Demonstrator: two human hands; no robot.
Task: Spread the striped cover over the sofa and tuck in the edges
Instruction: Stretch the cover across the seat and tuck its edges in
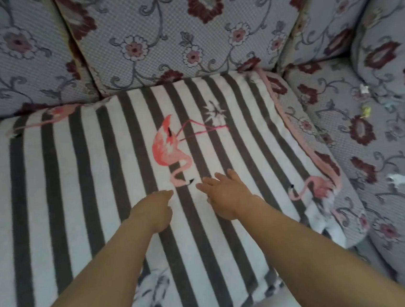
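Observation:
The striped cover (79, 181), grey and white with pink flamingos, lies spread over the sofa's seat cushions. Its right edge with pink trim runs along the right side of the middle seat, and its back edge meets the floral back cushions (158, 33). My left hand (152, 212) rests on the cover near its middle with the fingers curled under and nothing held. My right hand (228, 193) lies flat on the cover beside it, fingers straight and pointing left. The cover's front right corner (323, 218) looks rumpled.
The grey floral sofa seat (372, 160) to the right is uncovered, with several small bright scraps scattered on it. A round floral bolster (389, 41) sits at the far right. The cover's front edge hangs over the seat front at the bottom.

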